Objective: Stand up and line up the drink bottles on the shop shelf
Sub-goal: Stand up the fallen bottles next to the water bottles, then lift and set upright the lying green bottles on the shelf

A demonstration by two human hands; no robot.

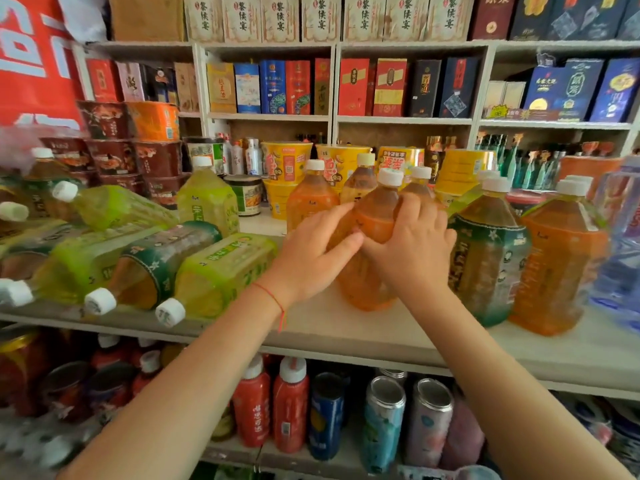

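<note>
Both hands clasping an upright orange bottle [369, 237] on the shelf [346, 327].
Left hand [313, 254] and right hand [412, 247] curled round its shoulder; green bottles [214, 271] lying toppled at left.

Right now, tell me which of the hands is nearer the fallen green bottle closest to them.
Left. The left hand is just right of the fallen green bottle; the right hand is farther right.

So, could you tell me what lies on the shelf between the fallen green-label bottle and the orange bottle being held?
In the head view, only the left hand crosses above it; that stretch of shelf between green-label bottle and orange bottle is bare.
</note>
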